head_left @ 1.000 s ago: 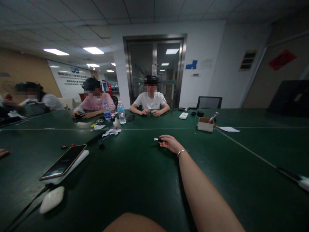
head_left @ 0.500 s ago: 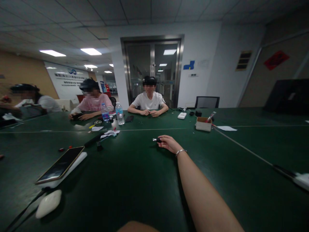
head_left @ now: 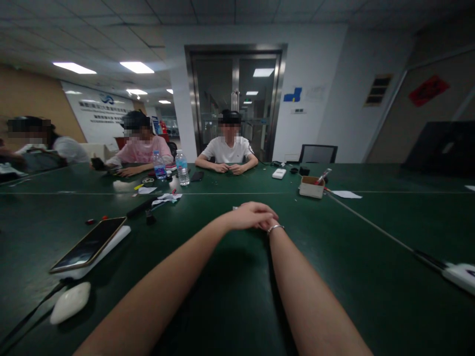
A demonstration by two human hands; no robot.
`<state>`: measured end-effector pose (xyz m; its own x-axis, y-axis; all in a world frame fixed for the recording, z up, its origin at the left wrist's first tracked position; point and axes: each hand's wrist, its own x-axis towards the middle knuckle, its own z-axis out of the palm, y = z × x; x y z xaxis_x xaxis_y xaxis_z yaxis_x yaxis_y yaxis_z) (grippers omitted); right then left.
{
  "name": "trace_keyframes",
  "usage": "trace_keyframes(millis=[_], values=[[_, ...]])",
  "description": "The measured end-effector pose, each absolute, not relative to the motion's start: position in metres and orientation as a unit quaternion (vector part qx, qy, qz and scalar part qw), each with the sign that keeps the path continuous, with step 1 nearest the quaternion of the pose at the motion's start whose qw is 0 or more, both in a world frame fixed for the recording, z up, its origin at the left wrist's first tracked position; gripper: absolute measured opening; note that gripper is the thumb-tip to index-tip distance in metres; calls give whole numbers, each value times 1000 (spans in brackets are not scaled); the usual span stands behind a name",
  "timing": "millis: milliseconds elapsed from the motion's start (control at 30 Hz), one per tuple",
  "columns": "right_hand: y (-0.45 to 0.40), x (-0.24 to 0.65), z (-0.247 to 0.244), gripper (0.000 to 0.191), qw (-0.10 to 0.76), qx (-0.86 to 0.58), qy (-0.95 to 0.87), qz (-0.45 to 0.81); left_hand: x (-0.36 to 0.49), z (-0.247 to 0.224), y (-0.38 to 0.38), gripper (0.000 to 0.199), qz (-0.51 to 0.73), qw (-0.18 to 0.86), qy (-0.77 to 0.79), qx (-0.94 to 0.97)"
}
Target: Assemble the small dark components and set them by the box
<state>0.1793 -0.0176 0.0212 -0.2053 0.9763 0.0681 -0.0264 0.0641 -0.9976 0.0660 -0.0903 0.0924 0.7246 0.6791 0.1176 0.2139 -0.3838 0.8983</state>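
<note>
Over the middle of the green table (head_left: 230, 277), my left hand (head_left: 250, 215) lies across my right hand and covers most of it. Its fingers point right, toward the bracelet (head_left: 276, 228) on my right wrist; whether they grip anything is hidden. Of my right hand (head_left: 265, 225), only a small part near the wrist shows, and its fingers are out of sight. A small silver tip of an object (head_left: 235, 208) pokes out just beyond my left wrist; the rest of it is hidden behind my hands.
A phone (head_left: 89, 243) on a white block and a white rounded object (head_left: 70, 302) lie at left. Farther back stand two water bottles (head_left: 182, 169) and a small box (head_left: 311, 188). A person in white (head_left: 228, 148) sits opposite; others sit at far left.
My left arm has reached in from the bottom edge, and its hand now covers my right hand. The small black and silver object my right hand held is now mostly hidden.
</note>
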Motion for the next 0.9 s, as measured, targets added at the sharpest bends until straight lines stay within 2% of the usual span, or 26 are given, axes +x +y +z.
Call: trace_keyframes(millis=[67, 133, 167, 300, 433, 633, 900], values=[[-18, 179, 21, 25, 458, -446, -585, 499, 39, 89, -50, 22, 370, 345, 405, 761], [-18, 179, 19, 16, 471, -413, -555, 547, 20, 77, -20, 18, 445, 236, 497, 706], [-17, 179, 19, 16, 479, -388, -527, 585, 14, 70, -11, 18, 447, 218, 535, 683], [-16, 179, 17, 20, 486, -358, -461, 651, 16, 40, -1, 29, 384, 335, 593, 624], [-16, 179, 17, 18, 484, -355, -461, 654, 27, 20, -6, 26, 422, 427, 523, 604], [-17, 180, 17, 13, 477, -348, -470, 656, 21, 4, -8, 22, 480, 437, 454, 611], [-14, 180, 11, 23, 495, -360, -470, 636, 12, -1, -8, 28, 500, 417, 439, 620]])
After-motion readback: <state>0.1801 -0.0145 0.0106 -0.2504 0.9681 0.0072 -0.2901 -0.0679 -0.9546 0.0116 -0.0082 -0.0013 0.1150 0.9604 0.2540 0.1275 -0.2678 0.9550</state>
